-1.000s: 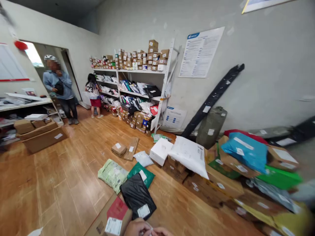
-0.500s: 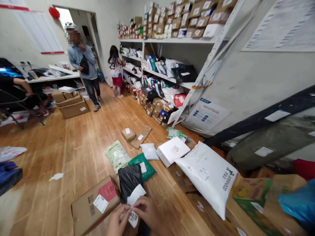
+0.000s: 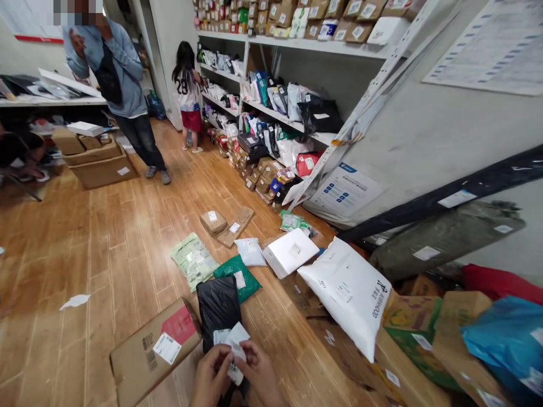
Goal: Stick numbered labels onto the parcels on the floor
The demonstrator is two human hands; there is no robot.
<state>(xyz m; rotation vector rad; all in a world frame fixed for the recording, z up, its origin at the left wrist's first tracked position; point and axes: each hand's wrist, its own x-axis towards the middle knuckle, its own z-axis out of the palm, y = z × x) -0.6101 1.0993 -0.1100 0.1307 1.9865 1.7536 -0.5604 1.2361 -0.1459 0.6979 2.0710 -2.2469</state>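
Low at the bottom edge, my left hand [image 3: 211,377] and my right hand [image 3: 262,373] pinch a small white paper label [image 3: 233,345] between their fingertips. The label hangs over a black plastic parcel [image 3: 218,308] lying on the wood floor. Left of the hands sits a brown cardboard box [image 3: 150,347] with a red patch and a white shipping sticker. A green bag [image 3: 237,277] and a pale green packet [image 3: 193,260] lie just beyond the black parcel.
A white bag [image 3: 348,291] and a white box [image 3: 291,251] rest on stacked cartons at right. Shelves [image 3: 297,48] full of parcels line the wall. A person in a blue top [image 3: 116,85] and a child [image 3: 186,93] stand near the doorway. Cartons [image 3: 99,164] sit left.
My view tipped down and moved forward, so both hands show more. The label is pulled further up between my fingers. The person in blue has stepped closer and raised a hand.
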